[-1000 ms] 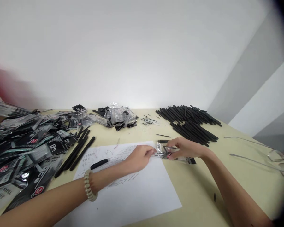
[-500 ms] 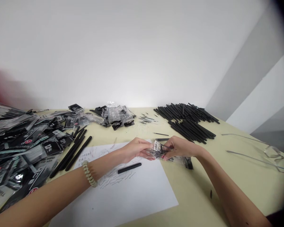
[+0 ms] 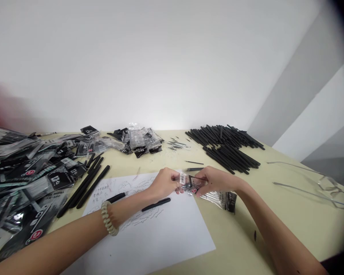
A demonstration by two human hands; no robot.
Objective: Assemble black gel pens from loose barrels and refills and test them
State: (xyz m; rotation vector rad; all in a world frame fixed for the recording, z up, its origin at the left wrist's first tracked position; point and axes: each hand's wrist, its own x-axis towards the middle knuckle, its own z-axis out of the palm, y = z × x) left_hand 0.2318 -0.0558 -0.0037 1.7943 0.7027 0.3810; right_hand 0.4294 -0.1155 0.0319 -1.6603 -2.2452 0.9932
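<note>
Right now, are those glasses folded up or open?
The glasses are open: both arms stretch out apart, away from the lenses, not folded across them.

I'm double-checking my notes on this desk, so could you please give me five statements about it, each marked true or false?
1. The left hand and right hand both hold the clear refill packet. True.
2. The eyeglasses lie left of the paper sheet. False: they lie to its right.
3. A pile of black pens lies beyond the right hand. True.
4. The paper sheet is blank. False: it bears writing and scribbles.
5. The coiled bracelet is worn on the person's right. False: it is on the left.
</note>
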